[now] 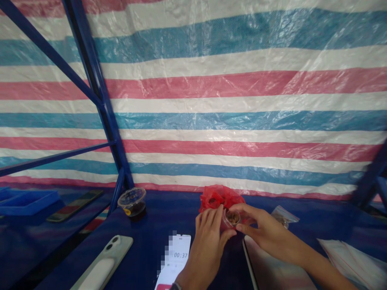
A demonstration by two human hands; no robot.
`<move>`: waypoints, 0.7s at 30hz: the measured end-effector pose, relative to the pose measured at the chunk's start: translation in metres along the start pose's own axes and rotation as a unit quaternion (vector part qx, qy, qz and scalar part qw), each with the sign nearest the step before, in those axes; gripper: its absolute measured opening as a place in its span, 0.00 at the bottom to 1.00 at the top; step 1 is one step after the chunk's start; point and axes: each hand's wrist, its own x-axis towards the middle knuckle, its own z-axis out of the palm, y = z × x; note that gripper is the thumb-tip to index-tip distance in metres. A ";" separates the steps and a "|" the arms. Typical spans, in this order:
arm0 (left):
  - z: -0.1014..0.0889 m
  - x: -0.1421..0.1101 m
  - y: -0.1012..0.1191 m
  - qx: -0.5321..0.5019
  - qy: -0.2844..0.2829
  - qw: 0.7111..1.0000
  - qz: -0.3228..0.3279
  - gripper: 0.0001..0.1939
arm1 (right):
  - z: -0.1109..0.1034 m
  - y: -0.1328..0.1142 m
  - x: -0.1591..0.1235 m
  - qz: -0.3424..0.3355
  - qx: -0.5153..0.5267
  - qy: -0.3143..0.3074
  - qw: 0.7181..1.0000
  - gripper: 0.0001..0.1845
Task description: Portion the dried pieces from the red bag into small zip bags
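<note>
Between my two hands is a small round clear plastic tub [232,218] with brown pieces inside, tilted so its contents face me. My right hand [256,223] grips the tub's right side between thumb and fingers. My left hand [210,237] presses on its left side, fingers bent and thumb along the lower edge. Just behind the hands lies a crumpled red plastic bag [222,194], with something dark showing in it. A small clear zip bag [284,216] holding brown bits rests right of my right hand.
A phone with a lit timer [178,257] lies left of my left hand, another phone [111,251] farther left. A lidded cup of dark liquid [133,202] stands near the blue frame [102,100]. A flat tablet-like device [278,266] and plastic bags [353,257] lie right.
</note>
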 end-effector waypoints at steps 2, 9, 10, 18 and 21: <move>0.000 0.000 -0.001 0.000 -0.011 1.000 -0.002 0.28 | 0.000 0.000 0.000 -0.007 0.024 -0.012 1.000 0.16; -0.002 0.001 -0.001 -0.043 -0.034 0.998 -0.012 0.28 | 0.002 -0.007 -0.003 -0.023 0.087 -0.020 0.996 0.16; -0.003 0.001 -0.001 -0.050 -0.039 0.998 -0.012 0.28 | 0.003 -0.006 -0.003 -0.021 0.107 -0.020 0.994 0.17; -0.005 0.001 -0.003 -0.112 -0.055 0.992 -0.022 0.26 | 0.008 0.000 -0.003 -0.008 0.099 -0.004 0.995 0.14; -0.004 0.000 -0.004 -0.145 -0.061 0.987 -0.026 0.25 | 0.006 -0.002 -0.004 -0.011 0.077 0.001 0.997 0.15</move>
